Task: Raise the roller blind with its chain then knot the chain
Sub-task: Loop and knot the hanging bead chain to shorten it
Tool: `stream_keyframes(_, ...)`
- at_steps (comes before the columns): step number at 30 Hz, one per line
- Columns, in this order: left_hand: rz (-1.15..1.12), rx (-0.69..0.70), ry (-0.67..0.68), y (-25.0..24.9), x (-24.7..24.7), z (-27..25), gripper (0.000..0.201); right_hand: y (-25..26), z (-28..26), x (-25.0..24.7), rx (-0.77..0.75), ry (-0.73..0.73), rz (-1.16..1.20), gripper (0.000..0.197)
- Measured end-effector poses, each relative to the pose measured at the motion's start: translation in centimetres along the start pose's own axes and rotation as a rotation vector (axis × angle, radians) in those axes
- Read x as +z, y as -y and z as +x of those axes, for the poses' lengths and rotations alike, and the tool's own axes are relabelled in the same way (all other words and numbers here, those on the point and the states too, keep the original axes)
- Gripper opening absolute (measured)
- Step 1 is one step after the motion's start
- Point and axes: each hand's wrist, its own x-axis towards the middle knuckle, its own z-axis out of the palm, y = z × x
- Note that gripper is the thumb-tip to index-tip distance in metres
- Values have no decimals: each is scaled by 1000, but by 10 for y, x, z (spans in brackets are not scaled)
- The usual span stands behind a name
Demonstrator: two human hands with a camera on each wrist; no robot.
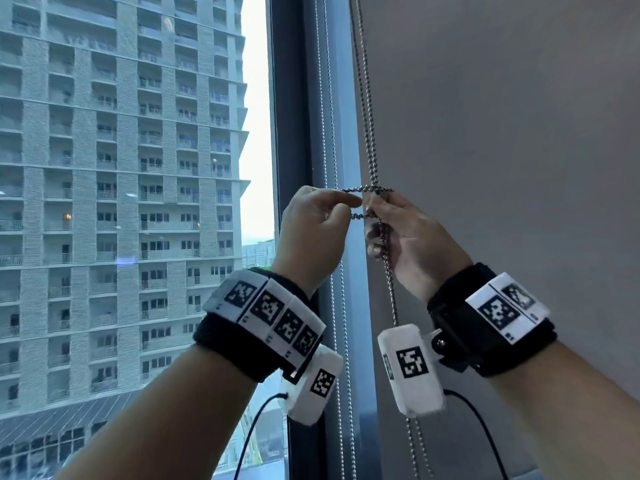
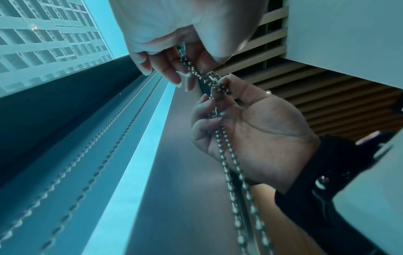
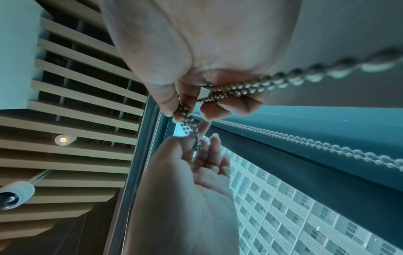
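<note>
The left hand (image 1: 313, 223) is raised in front of the window frame (image 1: 291, 133), its thumb and forefinger pinching a short, level run of the bead chain (image 1: 372, 161) that leads to the right hand. The right hand (image 1: 410, 233), just beside it, has curled fingers (image 1: 372, 233) closed around the doubled chain where a small loop crosses over itself between the two hands. Above the hands the chain rises taut along the edge of the grey wall (image 1: 502, 133); below the right hand it hangs down past the wrist camera (image 1: 410, 368). A tower block (image 1: 121, 168) shows beyond the left hand
</note>
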Motion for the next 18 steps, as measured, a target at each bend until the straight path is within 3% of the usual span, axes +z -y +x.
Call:
stream_keyframes(3, 6, -77, 100, 6, 2, 6, 33, 3, -3, 5, 6, 11, -34, 23)
stream_keyframes(7, -383, -371, 423, -5, 3, 15, 34, -6, -9, 16, 111, 81, 99, 23)
stream_keyframes(9, -506, -446, 542, -8, -1, 18, 35, -9, -11, 18, 166, 137, 215, 26)
stream_keyframes(14, -585, -338, 606, 4, -10, 13, 24, -7, -12, 8, 199, 198, 317, 17)
stream_keyframes(18, -177, -34, 418, 5, -10, 17, 18, -5, -15, 4, 189, 114, 141, 21)
